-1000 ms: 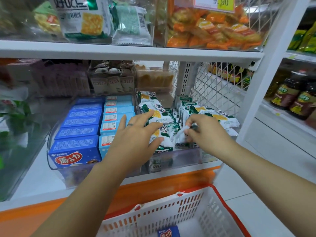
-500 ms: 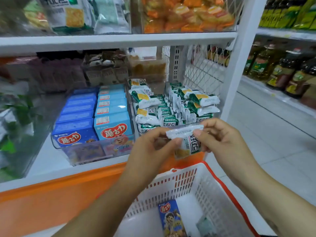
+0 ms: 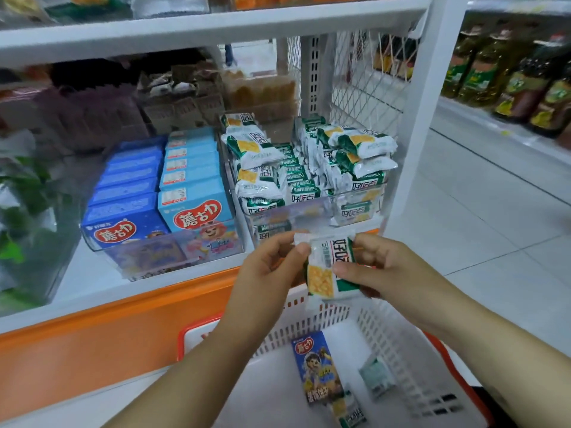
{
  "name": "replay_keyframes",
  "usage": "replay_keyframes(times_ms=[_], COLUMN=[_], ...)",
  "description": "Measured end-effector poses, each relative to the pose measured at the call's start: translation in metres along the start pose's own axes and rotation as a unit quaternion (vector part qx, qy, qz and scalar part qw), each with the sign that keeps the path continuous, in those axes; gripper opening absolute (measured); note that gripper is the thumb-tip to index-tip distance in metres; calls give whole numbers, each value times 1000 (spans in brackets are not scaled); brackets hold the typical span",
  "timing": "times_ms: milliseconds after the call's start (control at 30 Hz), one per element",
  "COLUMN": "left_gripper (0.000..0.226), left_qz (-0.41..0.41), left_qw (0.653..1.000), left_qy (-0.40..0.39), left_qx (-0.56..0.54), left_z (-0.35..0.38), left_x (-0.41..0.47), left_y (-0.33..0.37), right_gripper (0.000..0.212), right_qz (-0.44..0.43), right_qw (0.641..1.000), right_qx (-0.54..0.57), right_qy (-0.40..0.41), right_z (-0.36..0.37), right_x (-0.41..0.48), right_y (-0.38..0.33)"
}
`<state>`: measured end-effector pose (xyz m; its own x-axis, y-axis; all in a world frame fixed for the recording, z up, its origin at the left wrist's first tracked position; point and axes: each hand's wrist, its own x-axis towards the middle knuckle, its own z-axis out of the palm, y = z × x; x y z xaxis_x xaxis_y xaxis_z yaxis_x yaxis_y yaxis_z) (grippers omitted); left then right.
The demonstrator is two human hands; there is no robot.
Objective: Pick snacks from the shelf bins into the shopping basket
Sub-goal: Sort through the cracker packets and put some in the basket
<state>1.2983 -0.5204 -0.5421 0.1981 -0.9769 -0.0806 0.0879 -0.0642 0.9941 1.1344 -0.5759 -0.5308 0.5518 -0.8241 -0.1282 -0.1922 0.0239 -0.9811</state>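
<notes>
a: where's the cracker packet?
b: held above the shopping basket, just near of the shelf bin. the left hand pinches its top left corner. the right hand grips its right edge, fingers curled.
a: and inside the basket?
b: a blue box, with a small packet to its right.

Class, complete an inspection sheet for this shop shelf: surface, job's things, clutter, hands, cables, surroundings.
Surface: white shelf board holding clear plastic bins.
Job's things: green-and-white cracker packet held above the white slatted basket with red rim; dark blue snack box and small pale green packet lie inside.
Clutter: nothing seen.
Hands: left hand and right hand both pinch the cracker packet.
Cables: nothing seen.
Surroundings: green-labelled bottles on the neighbouring shelf; pale tiled floor.
</notes>
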Motion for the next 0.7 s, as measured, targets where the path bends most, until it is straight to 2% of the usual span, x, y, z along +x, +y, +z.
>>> replay_keyframes(times_ms=[100,200,333,533,700], left_gripper=[26,33,35,25,30], left_qz=[-82,-126,-120,-69,-69], left_qw=[996,988,990,993,993], left_qy=[-35,-75,-70,-84,-92], left_qx=[-29,-38,-29,45,32], left_z=[-4,-7,-7,-12,-15], left_x=[3,1,-1,-1,0], left_y=[-1,-3,-6,6,9], right_gripper=[9,26,37,25,20], right_qz=[19,41,57,76,83], right_qw=[997,988,985,973,968], right_qx=[65,134,151,208,229], right_qy=[42,62,69,59,55], right_z=[-1,-2,-1,-9,-7], right_x=[7,11,10,10,12], right_y=[4,5,6,5,3])
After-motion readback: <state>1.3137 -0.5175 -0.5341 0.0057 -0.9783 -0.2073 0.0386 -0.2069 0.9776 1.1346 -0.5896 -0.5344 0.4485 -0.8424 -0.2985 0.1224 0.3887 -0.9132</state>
